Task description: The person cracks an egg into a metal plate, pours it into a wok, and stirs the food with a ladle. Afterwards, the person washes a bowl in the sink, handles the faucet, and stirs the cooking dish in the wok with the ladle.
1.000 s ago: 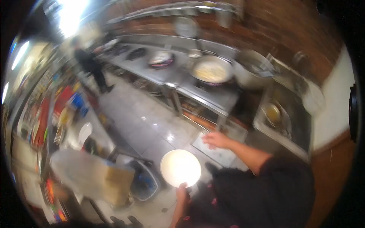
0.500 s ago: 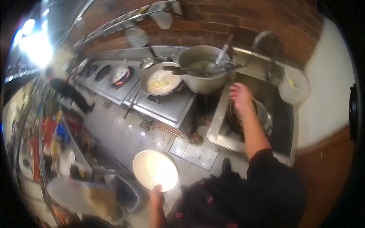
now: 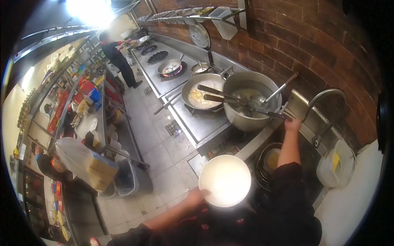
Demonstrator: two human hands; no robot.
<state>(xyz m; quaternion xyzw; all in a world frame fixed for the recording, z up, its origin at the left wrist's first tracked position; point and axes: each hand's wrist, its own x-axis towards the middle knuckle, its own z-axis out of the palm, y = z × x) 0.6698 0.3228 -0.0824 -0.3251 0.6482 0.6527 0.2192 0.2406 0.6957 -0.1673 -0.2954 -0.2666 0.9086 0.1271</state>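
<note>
My left hand [image 3: 198, 197] grips the rim of a round white bowl [image 3: 225, 181], held above the floor in front of my body. Its inside is overexposed, so I cannot tell what it contains. My right hand [image 3: 293, 125] is closed around the end of a dark-handled utensil [image 3: 271, 114] lying over the right rim of a big metal pot [image 3: 234, 119]. The utensil's working end is not clear. Two more dark handles [image 3: 213, 99] stick out to the left, and a metal ladle-like tool [image 3: 279, 89] leans at the back of the pot.
A wide pan of pale food [image 3: 207, 91] sits left of the pot. A smaller pan [image 3: 169, 67] stands over a lit burner. Stacked pans [image 3: 264, 164] lie in the sink beneath a curved tap [image 3: 328, 95]. A person in dark clothes [image 3: 117, 55] stands at the far stove; another is at lower left.
My right hand has gone from above the sink to the utensil handle at the pot and closed on it. The bowl appears farther right, and the camera view has turned.
</note>
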